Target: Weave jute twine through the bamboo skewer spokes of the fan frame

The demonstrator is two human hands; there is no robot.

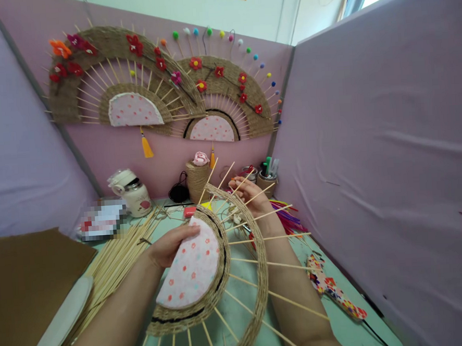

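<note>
A half-made fan [207,294] of jute rope and thin wooden sticks stands tilted in front of me, with a pink dotted fabric half-circle at its centre. My left hand [168,245] grips the edge of that fabric centre, fingers wrapped round it. Behind the fan's outer rope arc, my right hand [251,192] reaches among the upper sticks, fingers curled and pinched near the rope; what they hold is hidden by the sticks.
A bundle of loose sticks [118,253] lies at the left beside brown card [22,280]. A white jar [132,192], a rope spool [197,180] and a pen cup [267,178] stand at the back. Two finished fans [131,80] hang on the pink wall. Patterned scissors [334,289] lie at the right.
</note>
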